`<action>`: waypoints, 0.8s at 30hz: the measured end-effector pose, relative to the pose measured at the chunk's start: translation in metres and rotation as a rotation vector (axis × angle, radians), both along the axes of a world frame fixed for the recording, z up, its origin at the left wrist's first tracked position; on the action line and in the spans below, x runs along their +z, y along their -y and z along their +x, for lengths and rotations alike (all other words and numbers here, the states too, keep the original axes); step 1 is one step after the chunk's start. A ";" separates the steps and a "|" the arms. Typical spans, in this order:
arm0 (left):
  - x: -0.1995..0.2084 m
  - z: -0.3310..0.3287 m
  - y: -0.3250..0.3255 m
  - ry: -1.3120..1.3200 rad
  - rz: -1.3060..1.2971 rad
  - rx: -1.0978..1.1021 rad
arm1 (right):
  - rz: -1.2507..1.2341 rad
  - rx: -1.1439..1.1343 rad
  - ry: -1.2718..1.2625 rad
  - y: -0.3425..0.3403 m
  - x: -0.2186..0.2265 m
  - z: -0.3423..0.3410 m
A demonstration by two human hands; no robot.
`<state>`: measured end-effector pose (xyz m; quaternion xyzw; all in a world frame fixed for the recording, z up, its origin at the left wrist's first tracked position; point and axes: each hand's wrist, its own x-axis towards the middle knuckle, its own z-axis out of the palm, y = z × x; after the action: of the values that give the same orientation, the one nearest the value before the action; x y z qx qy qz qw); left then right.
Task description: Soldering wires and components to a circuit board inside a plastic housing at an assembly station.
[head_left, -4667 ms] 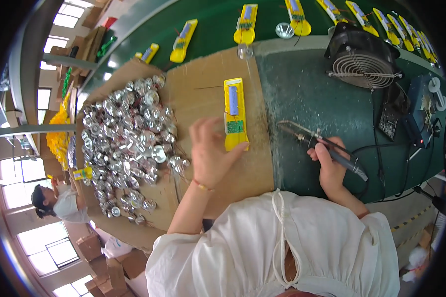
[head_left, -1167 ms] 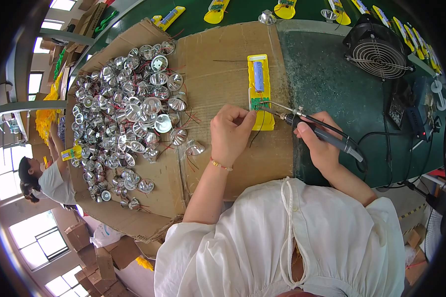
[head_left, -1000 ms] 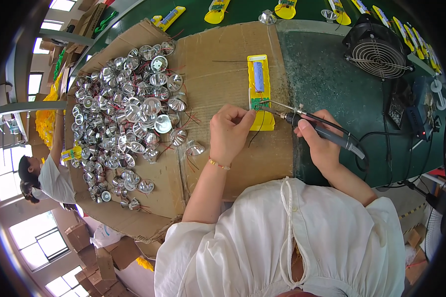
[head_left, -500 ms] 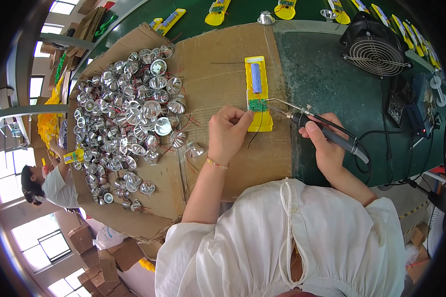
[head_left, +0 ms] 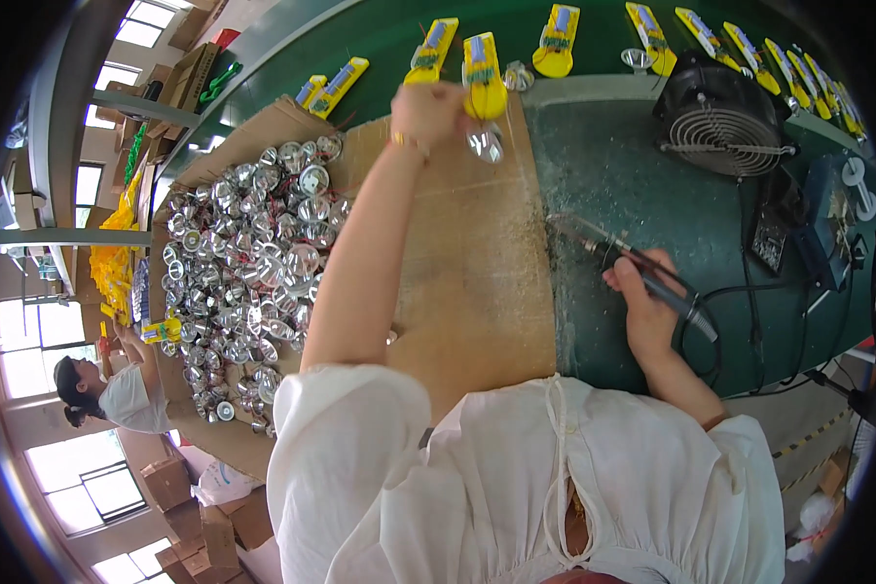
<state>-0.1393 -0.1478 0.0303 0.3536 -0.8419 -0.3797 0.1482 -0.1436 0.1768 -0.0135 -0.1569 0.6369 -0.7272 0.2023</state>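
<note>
My left hand [head_left: 430, 112], somewhat blurred, is stretched to the far edge of the cardboard. Its curled fingers meet the left edge of a yellow plastic housing [head_left: 487, 100], which carries a blue cell and a green circuit board. Just below the housing is a shiny reflector cup [head_left: 485, 145]; whether wires join them is unclear. My right hand [head_left: 649, 302] grips a soldering iron [head_left: 668, 296], with a thin metal tube along it. The iron's tip points up and left, above the green bench and apart from the housing.
A cardboard box [head_left: 253, 446] full of reflector cups [head_left: 248, 253] stands at the left. More yellow housings [head_left: 557, 41] line the far side. A black fan [head_left: 725, 122] and a blue soldering station [head_left: 820, 229] sit at the right. Another person [head_left: 117, 384] works far left.
The yellow housing has gone from the middle of the cardboard to its far edge, along with my left hand. The iron remains at the right in my right hand. The view has shifted slightly.
</note>
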 end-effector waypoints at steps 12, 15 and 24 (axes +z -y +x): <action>0.002 -0.020 0.026 0.539 -0.517 0.056 | 0.032 0.025 0.001 -0.005 -0.011 -0.002; 0.023 0.030 -0.012 0.515 -0.642 0.029 | 0.014 0.050 -0.004 -0.003 -0.008 -0.002; -0.007 0.157 -0.167 0.126 -0.687 -0.004 | -0.001 0.014 -0.040 -0.002 -0.005 -0.007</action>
<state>0.0180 0.0196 0.0234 0.3039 -0.9288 -0.0518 0.2055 -0.1504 0.1784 -0.0181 -0.1760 0.6393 -0.7229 0.1946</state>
